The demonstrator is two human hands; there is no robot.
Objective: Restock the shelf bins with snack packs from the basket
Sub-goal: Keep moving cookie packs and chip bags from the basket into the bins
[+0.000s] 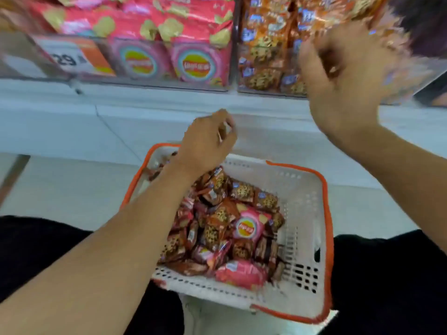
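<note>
At the lower centre, the white perforated plastic basket with the orange rim [303, 206] holds a mixed heap of brown cookie snack packs [219, 228] and a few pink crisp packs [246, 227]. The left hand [208, 141] hovers above it, fingers loosely curled and apparently empty. The right hand [343, 76], blurred at the clear cookie bin [263, 66] in the upper right, has fingers I cannot tell. Hasty sorting risks dropping pink packs among cookies.

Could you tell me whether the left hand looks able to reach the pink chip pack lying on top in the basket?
Probably yes: the left hand hovers over the basket, and the pink chip pack lies uncovered on top.
</note>
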